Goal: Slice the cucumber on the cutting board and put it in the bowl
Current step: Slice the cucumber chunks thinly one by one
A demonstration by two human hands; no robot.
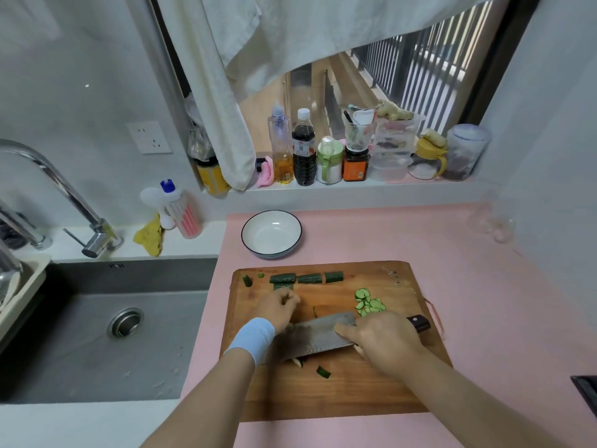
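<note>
A wooden cutting board (371, 392) lies on the pink counter. Three dark green cucumber chunks (308, 278) sit in a row along its far edge, with two small end bits (248, 281) to their left. A pile of thin cucumber slices (368, 302) lies right of centre. My left hand (279, 307), with a pale blue wristband, curls its fingers over a fourth chunk (283, 286). My right hand (381, 339) presses flat on a cleaver (316, 336) lying on its side; its dark handle (419, 322) sticks out to the right. A white bowl (271, 233) stands empty behind the board.
A steel sink (106, 334) with a tap (58, 189) lies to the left. Bottles and jars (303, 150) crowd the window sill behind. A dish soap bottle (184, 211) and yellow cloth (149, 236) sit by the sink. Small cucumber scraps (323, 372) lie near the cleaver.
</note>
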